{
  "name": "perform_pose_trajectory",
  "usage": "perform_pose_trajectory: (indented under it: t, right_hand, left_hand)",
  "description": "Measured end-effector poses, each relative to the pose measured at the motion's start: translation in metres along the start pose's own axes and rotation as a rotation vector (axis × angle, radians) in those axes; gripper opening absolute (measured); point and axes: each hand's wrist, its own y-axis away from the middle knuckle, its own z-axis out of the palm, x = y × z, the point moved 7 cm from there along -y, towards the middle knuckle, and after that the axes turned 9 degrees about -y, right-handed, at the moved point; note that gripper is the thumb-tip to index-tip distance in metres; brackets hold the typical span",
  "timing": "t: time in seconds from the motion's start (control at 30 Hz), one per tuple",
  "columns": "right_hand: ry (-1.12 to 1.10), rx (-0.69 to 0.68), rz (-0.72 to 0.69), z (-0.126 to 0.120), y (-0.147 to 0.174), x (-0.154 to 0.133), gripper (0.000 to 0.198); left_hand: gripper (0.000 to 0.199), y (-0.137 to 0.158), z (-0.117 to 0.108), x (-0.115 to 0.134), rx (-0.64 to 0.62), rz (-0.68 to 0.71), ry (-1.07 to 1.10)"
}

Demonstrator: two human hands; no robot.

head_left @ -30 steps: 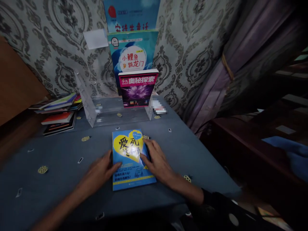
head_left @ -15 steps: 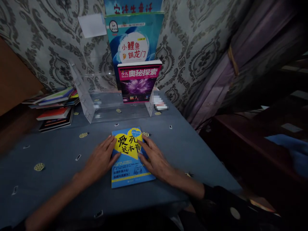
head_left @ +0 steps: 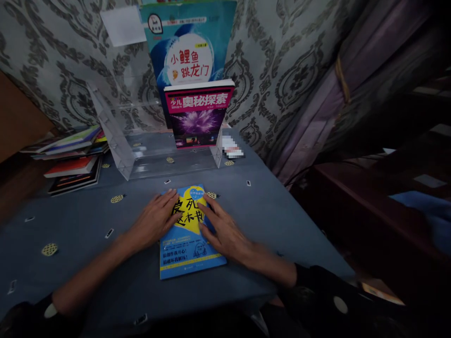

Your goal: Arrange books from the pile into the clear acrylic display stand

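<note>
A blue book with a yellow heart on its cover lies flat and closed on the table in front of me. My left hand rests on the book's left side, fingers stretched over the heart and part of the title. On the right edge lies my right hand, its fingers extended and apart on the cover. Neither hand lifts the book.
Behind the book stands a clear acrylic rack. It holds a pink and purple book and a taller teal book. A pile of books lies at left. The blue-grey tablecloth ends at the right.
My left hand has slid right, farther onto the cover, and hides more of the title. The right hand stays at the book's right edge. The view has shifted slightly.
</note>
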Motion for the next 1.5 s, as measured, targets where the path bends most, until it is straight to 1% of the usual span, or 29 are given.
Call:
perform_pose_trajectory:
  t: [0.17,0.33,0.5,0.67,0.93,1.17,1.37,1.5]
  right_hand:
    - [-0.007,0.002,-0.001,0.0,0.0,-0.001,0.049]
    - [-0.007,-0.026,0.022,-0.001,-0.001,-0.004,0.049]
    - [-0.002,-0.069,0.064,-0.002,-0.003,-0.007,0.05]
    - [0.016,-0.053,0.036,-0.003,-0.003,-0.009,0.049]
    - [0.079,0.019,0.007,-0.008,0.001,-0.01,0.044]
    - [0.123,0.003,-0.024,-0.009,0.003,-0.012,0.044]
    - [0.094,-0.004,-0.031,-0.009,0.006,-0.01,0.044]
    - [0.088,-0.005,-0.029,-0.011,0.007,-0.011,0.045]
  left_hand:
    - [0.054,-0.017,0.003,0.009,-0.05,0.085,0.061]
    - [0.05,-0.034,0.005,0.018,-0.081,0.171,0.14]
    - [0.049,-0.05,0.01,0.024,-0.076,0.215,0.175]
    - [0.049,-0.061,0.01,0.027,-0.085,0.247,0.188]
    - [0.047,-0.062,0.007,0.025,-0.046,0.255,0.229]
    - [0.047,-0.063,0.008,0.026,-0.039,0.253,0.237]
    - [0.047,-0.06,0.008,0.029,-0.033,0.285,0.214]
    - [0.047,-0.057,0.006,0.033,-0.056,0.313,0.201]
